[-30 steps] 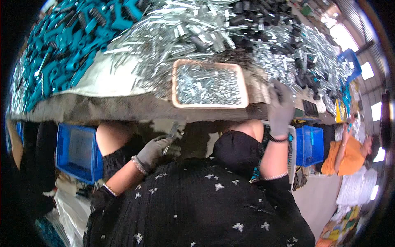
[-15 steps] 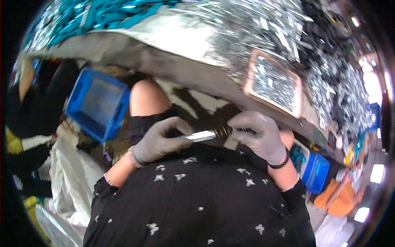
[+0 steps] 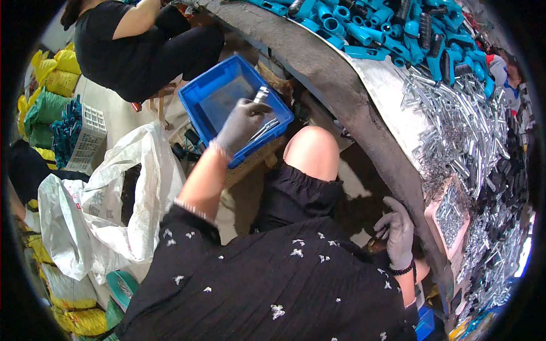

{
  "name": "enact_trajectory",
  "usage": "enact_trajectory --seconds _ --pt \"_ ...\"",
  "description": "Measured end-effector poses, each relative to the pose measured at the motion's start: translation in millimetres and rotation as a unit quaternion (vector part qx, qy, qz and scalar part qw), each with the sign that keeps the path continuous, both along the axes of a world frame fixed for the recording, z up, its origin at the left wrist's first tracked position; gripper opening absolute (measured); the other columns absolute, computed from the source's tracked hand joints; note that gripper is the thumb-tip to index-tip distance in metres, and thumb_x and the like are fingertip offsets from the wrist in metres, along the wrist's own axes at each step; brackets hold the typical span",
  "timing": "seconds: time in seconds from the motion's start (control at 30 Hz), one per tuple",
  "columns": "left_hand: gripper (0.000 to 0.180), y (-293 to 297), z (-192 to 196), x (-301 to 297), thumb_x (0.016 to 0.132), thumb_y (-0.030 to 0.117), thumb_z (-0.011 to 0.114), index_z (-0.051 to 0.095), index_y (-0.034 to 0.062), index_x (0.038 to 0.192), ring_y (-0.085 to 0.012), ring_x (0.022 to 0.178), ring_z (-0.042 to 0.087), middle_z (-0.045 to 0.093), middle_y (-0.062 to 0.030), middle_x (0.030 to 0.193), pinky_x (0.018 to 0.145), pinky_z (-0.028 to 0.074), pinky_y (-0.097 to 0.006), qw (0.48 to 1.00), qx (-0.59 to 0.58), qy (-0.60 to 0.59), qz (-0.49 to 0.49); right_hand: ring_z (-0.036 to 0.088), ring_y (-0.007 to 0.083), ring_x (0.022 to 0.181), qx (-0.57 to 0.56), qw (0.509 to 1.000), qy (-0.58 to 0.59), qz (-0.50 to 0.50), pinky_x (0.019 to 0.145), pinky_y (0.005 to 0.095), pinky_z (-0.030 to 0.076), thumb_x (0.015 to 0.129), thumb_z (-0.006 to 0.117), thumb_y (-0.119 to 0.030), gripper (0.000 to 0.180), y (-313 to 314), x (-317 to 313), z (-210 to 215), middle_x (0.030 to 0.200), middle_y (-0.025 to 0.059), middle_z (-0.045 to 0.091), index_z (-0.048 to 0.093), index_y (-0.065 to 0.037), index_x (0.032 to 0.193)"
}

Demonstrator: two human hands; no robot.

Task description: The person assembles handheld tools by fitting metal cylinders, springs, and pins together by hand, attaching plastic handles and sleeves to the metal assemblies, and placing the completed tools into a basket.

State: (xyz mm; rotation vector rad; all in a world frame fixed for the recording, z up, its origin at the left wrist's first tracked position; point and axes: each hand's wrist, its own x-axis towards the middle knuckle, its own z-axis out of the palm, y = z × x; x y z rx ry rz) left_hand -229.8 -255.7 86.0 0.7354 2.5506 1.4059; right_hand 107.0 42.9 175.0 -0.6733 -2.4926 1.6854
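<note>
My left hand [image 3: 242, 126], in a grey glove, reaches over a blue plastic bin [image 3: 196, 94]. Its fingers are closed round a short silver metal tube [image 3: 261, 94], whose end sticks up past them. Below that hand, slim silver metal pieces [image 3: 264, 131] lie inside the bin; the hand partly hides them. My right hand [image 3: 396, 233], also gloved in grey, is raised beside the workbench edge. Its fingers are loosely spread and I see nothing in them.
Teal plastic handles [image 3: 369, 34] and silver metal tubes [image 3: 455, 119] are heaped on the workbench [image 3: 364, 113]. A pinkish tray [image 3: 438, 224] of small metal parts stands near its edge. A white sack [image 3: 142, 165] lies at left. Beyond the bin sits another person [image 3: 131, 51].
Both hands were together at my lap around a silver tube with a dark part at its end. My left hand has carried a tube left to the bin; the right has let go. The view has turned left.
</note>
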Motion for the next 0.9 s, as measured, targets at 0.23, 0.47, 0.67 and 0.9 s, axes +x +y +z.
enact_trajectory --seconds 0.23,0.47,0.67,0.9 --pt "0.034 18 -120 -76 0.083 0.022 0.066 0.072 -0.0075 0.097 -0.0382 0.096 0.071 0.070 -0.0281 0.095 0.085 0.054 -0.045 0.919 -0.362 -0.154 0.014 0.060 0.0130 0.071 -0.015 0.997 -0.065 -0.037 0.067 0.0274 0.050 0.104 0.051 -0.036 0.043 5 20 -45 0.080 0.0081 0.065 0.060 0.001 0.125" --pt "0.044 38 -104 -62 0.088 0.021 0.060 0.064 -0.0025 0.125 -0.0383 0.127 0.055 0.053 -0.0258 0.140 0.104 0.047 -0.044 0.902 -0.396 -0.165 0.036 0.063 0.0152 0.076 -0.008 0.993 -0.066 -0.093 0.070 0.0290 0.052 0.103 0.051 -0.018 0.030 5 43 -46 0.085 0.0090 0.067 0.062 0.003 0.121" --pt "0.028 5 -87 -63 0.082 0.019 0.063 0.072 -0.0051 0.094 -0.0303 0.083 0.067 0.072 -0.0174 0.089 0.075 0.051 -0.037 0.956 -0.242 -0.164 0.008 0.063 0.0145 0.076 0.006 0.997 -0.060 -0.038 0.071 0.0285 0.052 0.100 0.054 -0.012 0.026 -3 25 -34 0.085 0.0080 0.068 0.063 0.002 0.119" --pt "0.013 26 96 91 0.081 0.015 0.071 0.068 0.0026 0.084 -0.0066 0.067 0.053 0.060 0.0019 0.074 0.062 0.041 -0.024 0.925 0.077 -0.369 -0.051 0.066 0.0199 0.083 -0.019 0.997 -0.026 0.067 0.079 0.0314 0.052 0.093 0.064 -0.013 0.030 -8 -8 5 0.095 0.0123 0.068 0.063 0.001 0.120"
